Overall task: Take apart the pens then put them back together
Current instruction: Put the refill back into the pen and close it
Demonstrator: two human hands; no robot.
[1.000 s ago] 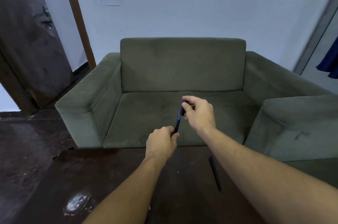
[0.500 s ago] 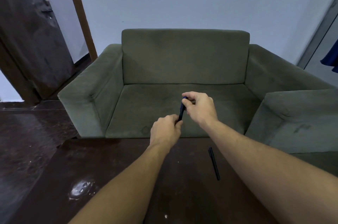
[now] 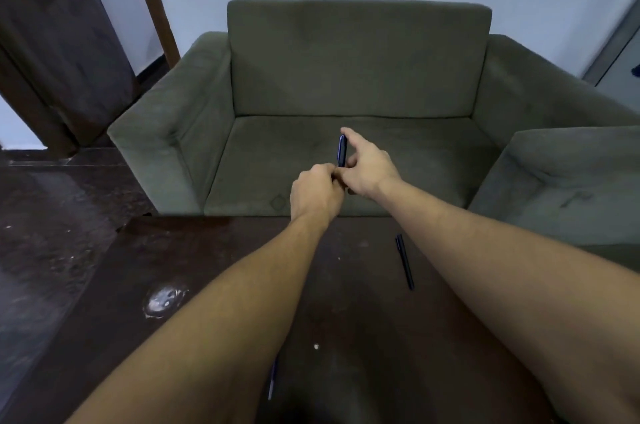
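Two hands meet just past the far edge of the dark table (image 3: 214, 285): the left hand (image 3: 317, 196) fisted around the low end of a blue pen (image 3: 342, 150), the right hand (image 3: 369, 167) pinching its upright top. A black pen (image 3: 404, 261) lies on the table's right, apart. A green sofa (image 3: 356, 77) stands close beyond.

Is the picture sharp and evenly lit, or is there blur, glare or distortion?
Head view: dim, soft light; wide-angle bending at the sofa edges; a glare patch on the dark table; the blue pen in both hands looks slightly soft.
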